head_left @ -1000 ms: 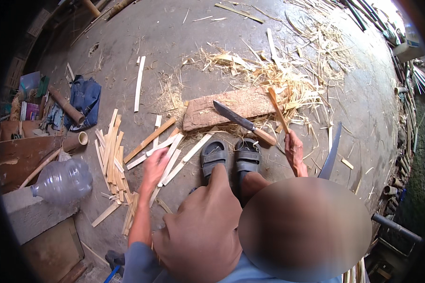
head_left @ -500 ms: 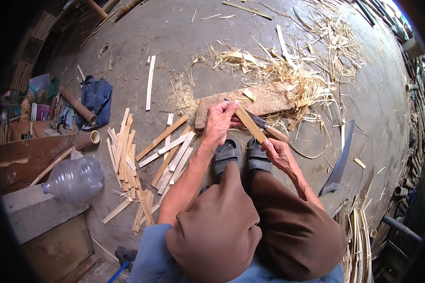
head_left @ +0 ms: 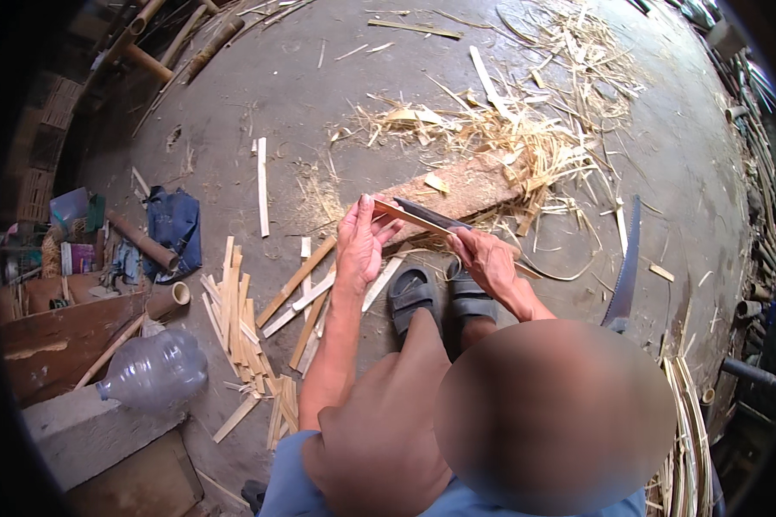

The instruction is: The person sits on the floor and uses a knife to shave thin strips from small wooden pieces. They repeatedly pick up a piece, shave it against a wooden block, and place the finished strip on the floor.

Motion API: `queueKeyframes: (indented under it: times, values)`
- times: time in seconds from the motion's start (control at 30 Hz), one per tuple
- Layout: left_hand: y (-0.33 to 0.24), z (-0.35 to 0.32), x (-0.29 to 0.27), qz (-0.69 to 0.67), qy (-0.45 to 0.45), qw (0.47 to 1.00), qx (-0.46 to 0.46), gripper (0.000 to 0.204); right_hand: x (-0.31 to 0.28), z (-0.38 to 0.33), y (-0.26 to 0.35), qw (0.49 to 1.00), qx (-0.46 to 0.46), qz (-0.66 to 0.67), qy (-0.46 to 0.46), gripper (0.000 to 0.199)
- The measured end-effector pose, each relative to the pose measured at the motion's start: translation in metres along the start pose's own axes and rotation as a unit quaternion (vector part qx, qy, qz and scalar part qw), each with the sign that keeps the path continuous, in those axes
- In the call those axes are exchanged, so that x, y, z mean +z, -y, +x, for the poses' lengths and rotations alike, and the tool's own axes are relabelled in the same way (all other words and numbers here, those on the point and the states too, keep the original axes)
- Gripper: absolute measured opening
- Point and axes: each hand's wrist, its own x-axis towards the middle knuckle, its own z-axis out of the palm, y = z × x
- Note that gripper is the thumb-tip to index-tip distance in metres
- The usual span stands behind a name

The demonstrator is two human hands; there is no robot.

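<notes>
A narrow bamboo strip runs slantwise between my hands above the floor. My left hand pinches its far end between thumb and fingers. My right hand is closed over the strip further along, its knuckles upward. A knife's dark blade shows just beyond the strip, pointing up and left. Its handle is mostly hidden by my right hand, and I cannot tell whether that hand also grips it. Behind lies a thick wooden board, strewn with shavings.
Pale shavings heap over the board's right end. Cut strips lie in a pile at left, near a clear plastic bottle. A handsaw rests at right, with long split strips below it. My sandals are planted before the board.
My right hand has moved up and further over the strip, covering the knife's handle. The strip now lies flatter across, and my left hand is lower and further left in view.
</notes>
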Motion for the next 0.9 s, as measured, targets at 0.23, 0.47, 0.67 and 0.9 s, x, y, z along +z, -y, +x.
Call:
queueKeyframes:
  times: [0.23,0.47,0.67,0.9]
  values:
    - [-0.014,-0.011,-0.011,0.049,0.027,0.996,0.066,0.030,0.028,0.001,0.009,0.992,-0.098,0.023,-0.073,0.046]
    - [-0.016,-0.012,0.006,0.242,-0.075,0.957,0.143,0.026,0.039,0.006,0.008,0.992,-0.106,0.034,-0.066,0.041]
    - [-0.064,-0.006,-0.052,0.095,-0.013,0.981,0.170,0.024,-0.022,0.010,-0.025,0.970,0.057,0.161,0.171,0.045]
    - [-0.045,-0.023,0.006,0.054,0.038,0.984,0.166,0.062,0.021,-0.009,-0.015,0.924,0.143,0.304,0.182,0.050]
